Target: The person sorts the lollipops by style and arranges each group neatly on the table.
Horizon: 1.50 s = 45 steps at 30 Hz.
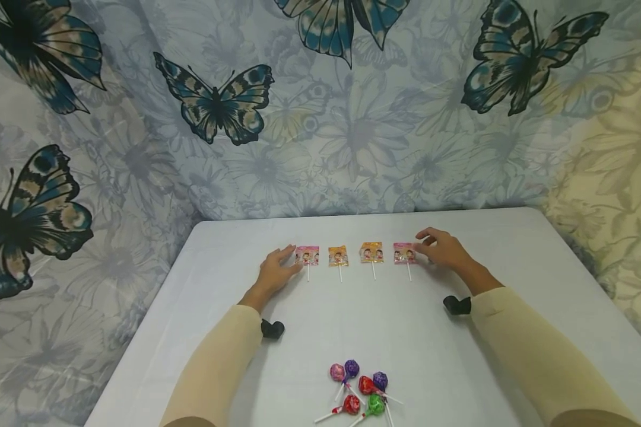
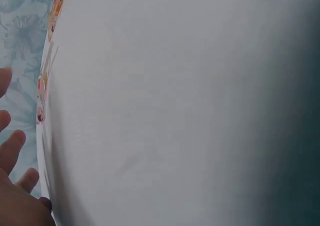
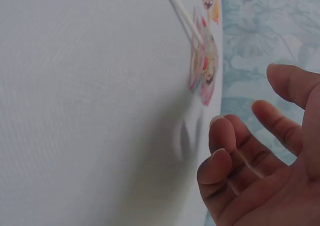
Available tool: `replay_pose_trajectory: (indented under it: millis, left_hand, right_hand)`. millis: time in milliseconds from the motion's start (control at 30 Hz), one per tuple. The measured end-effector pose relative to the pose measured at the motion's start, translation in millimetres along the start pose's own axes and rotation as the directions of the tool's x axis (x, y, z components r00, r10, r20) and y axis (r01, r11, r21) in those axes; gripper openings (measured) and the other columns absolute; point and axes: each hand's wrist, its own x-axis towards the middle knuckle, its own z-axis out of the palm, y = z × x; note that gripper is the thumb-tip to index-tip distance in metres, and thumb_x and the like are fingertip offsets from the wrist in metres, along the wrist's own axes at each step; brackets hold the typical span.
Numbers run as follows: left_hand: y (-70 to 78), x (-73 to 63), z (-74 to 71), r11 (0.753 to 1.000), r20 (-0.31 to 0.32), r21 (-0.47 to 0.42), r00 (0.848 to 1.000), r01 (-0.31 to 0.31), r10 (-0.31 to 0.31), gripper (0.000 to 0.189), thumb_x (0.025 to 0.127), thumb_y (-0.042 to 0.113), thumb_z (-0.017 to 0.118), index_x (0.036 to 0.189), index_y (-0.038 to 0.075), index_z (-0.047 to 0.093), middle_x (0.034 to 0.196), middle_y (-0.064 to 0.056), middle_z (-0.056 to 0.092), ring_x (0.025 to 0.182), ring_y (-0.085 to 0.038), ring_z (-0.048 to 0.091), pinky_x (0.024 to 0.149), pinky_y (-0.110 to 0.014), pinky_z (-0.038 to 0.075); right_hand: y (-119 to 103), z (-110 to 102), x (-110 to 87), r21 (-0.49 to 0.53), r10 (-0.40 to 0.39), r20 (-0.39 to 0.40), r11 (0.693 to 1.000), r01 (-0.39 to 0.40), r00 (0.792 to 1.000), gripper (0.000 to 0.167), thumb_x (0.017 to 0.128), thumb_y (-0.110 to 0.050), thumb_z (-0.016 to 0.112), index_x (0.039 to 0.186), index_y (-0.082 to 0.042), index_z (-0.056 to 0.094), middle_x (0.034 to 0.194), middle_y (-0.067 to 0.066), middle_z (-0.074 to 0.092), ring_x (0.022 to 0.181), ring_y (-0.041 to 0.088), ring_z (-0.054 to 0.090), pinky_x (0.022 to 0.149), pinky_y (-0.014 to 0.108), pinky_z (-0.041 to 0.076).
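Far across the table (image 1: 320,323): four flat lollipops (image 1: 371,253), flanked by left hand (image 1: 275,271), fingers spread, and right hand (image 1: 444,249), fingers half-curled, seemingly to even their spacing

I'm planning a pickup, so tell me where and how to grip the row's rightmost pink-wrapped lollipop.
Probably pinch the rightmost pink-wrapped lollipop by its white stick, coming from the person's near side: the slim, bare stick points that way from the wide wrapper.

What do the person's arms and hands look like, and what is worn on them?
The left sleeve and right sleeve are pale beige, with a small black piece near each wrist. The left hand and right hand wear no gloves.
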Motion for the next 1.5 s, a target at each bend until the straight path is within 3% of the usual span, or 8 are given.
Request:
replay_pose_trajectory:
  millis: [300,500,700,867,1067,1233,1400,1500]
  left_hand:
    - [8.4,-23.1,-10.0,0.994,0.071,-0.041,0.992,-0.098,0.1,0.06,0.088,0.03,0.072,0.142,0.015,0.05,0.149,0.0,0.039,0.139,-0.032,0.025,0.109,-0.054,0.017]
    - [16.2,-36.8,-17.1,0.982,0.061,-0.026,0.981,-0.185,0.186,0.06,0.087,0.029,0.074,0.141,0.016,0.051,0.146,0.003,0.042,0.136,-0.03,0.033,0.108,-0.052,0.022]
    - [30.0,-59.0,-20.3,0.959,0.11,-0.041,0.952,-0.282,0.285,0.062,0.086,0.027,0.075,0.141,0.016,0.051,0.145,0.0,0.044,0.133,-0.031,0.036,0.105,-0.055,0.025]
    - [40.6,-80.0,-19.5,0.947,0.166,-0.028,0.933,-0.319,0.319,0.061,0.085,0.028,0.075,0.141,0.017,0.053,0.145,0.003,0.045,0.133,-0.027,0.037,0.104,-0.056,0.026]
    - [51.5,-98.2,-18.8,0.931,0.207,-0.066,0.908,-0.359,0.365,0.058,0.086,0.032,0.074,0.139,0.018,0.055,0.142,0.01,0.047,0.13,-0.022,0.041,0.103,-0.051,0.031]
    - [52.1,-109.9,-13.2,0.92,0.234,-0.069,0.89,-0.386,0.391,0.055,0.087,0.032,0.073,0.137,0.016,0.057,0.139,0.009,0.051,0.124,-0.02,0.045,0.099,-0.05,0.037]
    - [49.5,-123.6,-4.3,0.899,0.269,-0.079,0.86,-0.43,0.434,0.051,0.088,0.033,0.072,0.132,0.01,0.06,0.133,0.001,0.057,0.116,-0.023,0.052,0.09,-0.049,0.044]
    - [49.1,-132.8,0.6,0.893,0.279,-0.092,0.849,-0.441,0.448,0.049,0.088,0.032,0.071,0.129,0.008,0.062,0.129,-0.001,0.06,0.111,-0.026,0.055,0.086,-0.047,0.045]
  right_hand:
    - [-9.3,-0.5,-21.4,-0.025,-0.089,-0.009,0.996,0.089,0.996,0.044,0.095,-0.03,0.061,0.128,-0.003,0.054,0.109,0.017,0.06,0.075,0.024,0.057,0.061,0.035,0.046]
    - [-19.7,-3.5,-38.0,-0.046,-0.168,-0.033,0.985,0.167,0.985,0.041,0.095,-0.029,0.062,0.127,-0.003,0.056,0.108,0.016,0.061,0.081,0.027,0.056,0.065,0.037,0.044]
    - [-26.8,-1.7,-57.4,-0.002,-0.232,-0.022,0.973,0.232,0.972,0.045,0.093,-0.033,0.065,0.127,-0.004,0.057,0.108,0.015,0.061,0.078,0.026,0.056,0.062,0.037,0.045]
    - [-32.5,3.6,-72.2,0.012,-0.277,-0.01,0.961,0.277,0.961,0.045,0.091,-0.031,0.068,0.126,-0.005,0.058,0.109,0.014,0.061,0.074,0.022,0.055,0.061,0.036,0.046]
    - [-44.1,7.8,-90.1,0.015,-0.311,-0.007,0.95,0.311,0.95,0.044,0.091,-0.031,0.068,0.127,-0.008,0.059,0.111,0.016,0.062,0.08,0.022,0.055,0.063,0.036,0.046]
    - [-50.2,15.8,-104.5,0.029,-0.351,-0.007,0.936,0.351,0.936,0.042,0.091,-0.029,0.069,0.127,-0.009,0.059,0.11,0.013,0.063,0.08,0.021,0.055,0.062,0.036,0.046]
    - [-54.2,26.3,-120.2,0.041,-0.356,0.004,0.934,0.355,0.935,0.04,0.09,-0.029,0.071,0.124,-0.011,0.061,0.109,0.013,0.064,0.079,0.017,0.055,0.06,0.033,0.047]
    - [-56.9,31.9,-128.4,0.053,-0.366,0.0,0.929,0.365,0.931,0.04,0.089,-0.03,0.071,0.124,-0.012,0.062,0.109,0.012,0.064,0.078,0.016,0.054,0.059,0.031,0.047]
